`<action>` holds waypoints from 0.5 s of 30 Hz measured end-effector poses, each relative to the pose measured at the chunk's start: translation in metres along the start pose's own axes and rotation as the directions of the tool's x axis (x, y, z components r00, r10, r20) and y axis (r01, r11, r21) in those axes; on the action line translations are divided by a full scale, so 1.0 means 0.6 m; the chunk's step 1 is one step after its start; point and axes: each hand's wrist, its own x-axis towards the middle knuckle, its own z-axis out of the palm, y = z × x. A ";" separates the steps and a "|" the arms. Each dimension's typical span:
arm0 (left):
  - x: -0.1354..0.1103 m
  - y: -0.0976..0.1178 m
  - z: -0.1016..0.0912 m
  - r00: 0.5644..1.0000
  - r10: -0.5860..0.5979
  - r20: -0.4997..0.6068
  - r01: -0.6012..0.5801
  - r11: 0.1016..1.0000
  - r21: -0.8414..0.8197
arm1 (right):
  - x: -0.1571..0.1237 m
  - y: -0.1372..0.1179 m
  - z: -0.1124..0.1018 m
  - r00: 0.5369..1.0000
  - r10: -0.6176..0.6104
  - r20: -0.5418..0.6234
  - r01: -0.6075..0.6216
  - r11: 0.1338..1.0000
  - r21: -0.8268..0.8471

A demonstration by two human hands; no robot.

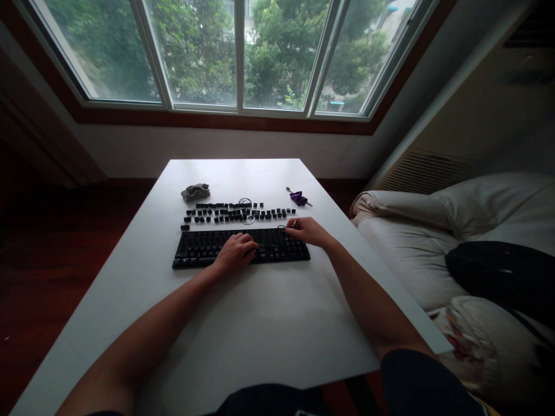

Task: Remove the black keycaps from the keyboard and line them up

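A black keyboard (202,245) lies across the white table (260,312) in front of me. My left hand (236,252) rests on the middle of its keys, fingers bent and a little apart, and I see no object in it. Over the keyboard's far right part, my right hand (307,231) is closed in a pinch around a small thin thing (295,223) that is too small to name. Loose black keycaps (232,218) stand in rows just beyond the keyboard. A single keycap (185,227) sits near its far left corner.
At the table's far left is a crumpled grey cloth (195,192). A purple cloth (298,198) with a thin stick through it lies at the far right. A pale sofa (403,231) with a dark bag (503,274) stands to the right. Behind is a window (199,52).
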 end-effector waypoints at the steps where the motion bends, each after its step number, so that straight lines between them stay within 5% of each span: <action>1: 0.000 0.000 0.000 1.000 0.001 0.000 -0.001 1.000 -0.001 | 0.000 0.002 0.001 1.000 0.000 -0.009 0.000 1.000 0.005; 9: 0.001 0.000 0.000 1.000 -0.005 0.004 0.005 1.000 0.001 | -0.007 -0.012 0.006 0.995 -0.095 -0.040 0.092 0.993 -0.074; 15: 0.000 -0.001 0.000 1.000 0.000 0.007 0.000 1.000 0.006 | -0.001 0.014 0.001 0.999 -0.029 0.023 0.027 0.997 0.066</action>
